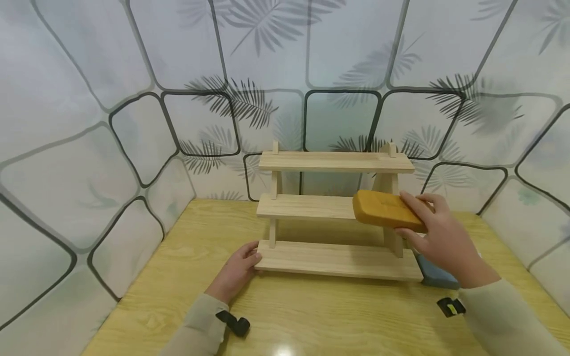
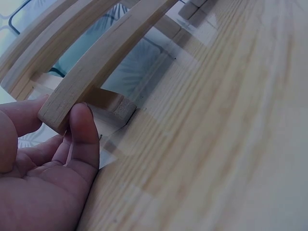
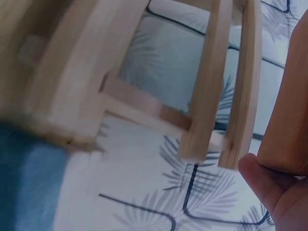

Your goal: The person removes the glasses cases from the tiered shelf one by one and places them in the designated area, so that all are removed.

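A three-tier pale wooden rack (image 1: 334, 163) stands on the wooden table (image 1: 311, 316). My right hand (image 1: 438, 232) grips an orange-brown oblong block (image 1: 385, 208) by its right end, holding it over the right part of the middle shelf (image 1: 303, 206). In the right wrist view the block (image 3: 288, 110) shows at the right edge above my thumb (image 3: 262, 180). My left hand (image 1: 240, 267) holds the left end of the bottom shelf (image 1: 334, 259); the left wrist view shows that shelf end (image 2: 67, 103) pinched by thumb and fingers (image 2: 82, 139).
A blue-grey flat object (image 1: 434, 274) lies on the table behind my right wrist, right of the rack. Leaf-patterned walls (image 1: 133, 123) close in the table at the back and sides. Black straps sit on both sleeves.
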Tool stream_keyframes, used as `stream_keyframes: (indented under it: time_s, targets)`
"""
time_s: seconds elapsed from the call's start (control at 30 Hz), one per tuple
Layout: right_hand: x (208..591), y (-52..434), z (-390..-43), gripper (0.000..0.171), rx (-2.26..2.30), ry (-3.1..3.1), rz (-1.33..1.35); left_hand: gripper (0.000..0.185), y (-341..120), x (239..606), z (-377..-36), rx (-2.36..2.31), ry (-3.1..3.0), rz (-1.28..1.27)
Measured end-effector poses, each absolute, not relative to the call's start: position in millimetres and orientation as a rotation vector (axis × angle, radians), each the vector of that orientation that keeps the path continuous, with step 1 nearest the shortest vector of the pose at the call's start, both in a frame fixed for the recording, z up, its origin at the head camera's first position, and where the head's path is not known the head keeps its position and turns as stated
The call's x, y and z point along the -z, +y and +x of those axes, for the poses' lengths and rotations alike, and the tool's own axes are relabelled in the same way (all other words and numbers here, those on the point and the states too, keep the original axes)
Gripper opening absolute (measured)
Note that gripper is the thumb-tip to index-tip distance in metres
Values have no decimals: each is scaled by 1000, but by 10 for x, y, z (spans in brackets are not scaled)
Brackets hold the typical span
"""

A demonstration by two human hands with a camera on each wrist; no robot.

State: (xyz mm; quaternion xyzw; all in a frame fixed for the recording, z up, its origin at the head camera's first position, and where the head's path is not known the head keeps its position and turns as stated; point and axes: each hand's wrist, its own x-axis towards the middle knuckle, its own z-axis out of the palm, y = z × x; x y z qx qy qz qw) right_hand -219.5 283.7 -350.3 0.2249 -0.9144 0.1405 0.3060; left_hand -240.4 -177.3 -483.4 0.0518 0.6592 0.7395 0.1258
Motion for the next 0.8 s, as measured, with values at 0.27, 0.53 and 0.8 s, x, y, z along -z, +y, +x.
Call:
stream_keyframes:
  time_s: [0.27,0.53,0.8]
  targets:
    - [3764,3207,-1932,100,-308,-2472,617,55,-1779,4838,-2384,-2158,1933,142]
    - [4055,3623,-1658,104,-250,-2511,598,55,-1761,4822,-2367,-2151,1949,142]
    - [4275,3993,-1404,102,-189,-2620,508,56,-1760,4850,-2394,-2161,1937,151]
